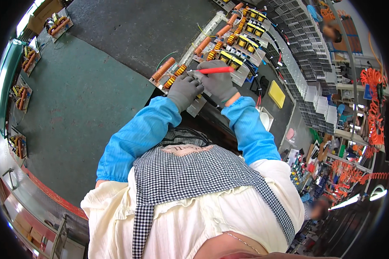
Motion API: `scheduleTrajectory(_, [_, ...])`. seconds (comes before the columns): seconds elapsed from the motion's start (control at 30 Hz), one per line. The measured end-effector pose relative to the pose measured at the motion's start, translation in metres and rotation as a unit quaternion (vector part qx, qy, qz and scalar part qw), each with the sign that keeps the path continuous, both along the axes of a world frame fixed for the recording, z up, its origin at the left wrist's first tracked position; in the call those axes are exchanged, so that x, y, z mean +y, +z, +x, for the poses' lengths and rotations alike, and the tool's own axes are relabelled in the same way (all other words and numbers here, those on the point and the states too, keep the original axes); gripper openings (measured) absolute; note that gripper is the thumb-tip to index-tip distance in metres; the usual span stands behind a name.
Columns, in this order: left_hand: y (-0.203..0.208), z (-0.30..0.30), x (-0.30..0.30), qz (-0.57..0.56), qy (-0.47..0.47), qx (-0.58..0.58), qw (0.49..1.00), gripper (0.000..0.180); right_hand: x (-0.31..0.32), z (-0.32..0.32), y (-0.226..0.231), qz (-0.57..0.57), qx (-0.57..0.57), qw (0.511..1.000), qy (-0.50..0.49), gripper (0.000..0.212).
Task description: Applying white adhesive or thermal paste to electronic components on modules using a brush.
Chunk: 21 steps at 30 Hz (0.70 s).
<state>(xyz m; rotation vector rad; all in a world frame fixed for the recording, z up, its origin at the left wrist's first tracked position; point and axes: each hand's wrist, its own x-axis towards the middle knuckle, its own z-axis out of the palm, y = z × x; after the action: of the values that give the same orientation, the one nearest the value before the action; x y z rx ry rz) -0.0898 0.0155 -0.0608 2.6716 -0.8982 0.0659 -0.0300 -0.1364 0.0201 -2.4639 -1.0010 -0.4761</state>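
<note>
A circuit board with a copper coil (163,69) and yellow-and-black wound coils (176,77) lies at the bench edge in front of me. Over its near part, my left hand (186,92), in a grey glove, has its fingers bent and drawn together; what they pinch is hidden. My right hand (218,86), gloved too, is closed around a slim tool with a red handle (216,70). The handle points right, and its working end is lost between the two hands at the board. Right behind stand more boards with yellow transformers (247,43) in a row.
Stacked grey metal parts (307,64) line the right side. A yellow pad (276,94) and a white container (266,118) are right of my right arm. Several more coil boards (19,97) sit along the left edge of the green bench top (86,99). Red coiled hoses (372,86) hang far right.
</note>
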Motion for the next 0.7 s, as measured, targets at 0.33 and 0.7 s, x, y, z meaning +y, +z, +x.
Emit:
scheduleTrajectory(0.33, [0.001, -0.001, -0.001, 0.009, 0.008, 0.02, 1.0, 0.03, 0.007, 0.002, 0.008, -0.048, 0.155, 0.986, -0.039, 0.023])
scheduleTrajectory(0.7, [0.008, 0.0, 0.001, -0.004, -0.004, 0.036, 0.999, 0.034, -0.008, 0.001, 0.005, 0.029, 0.104, 0.992, -0.069, 0.022])
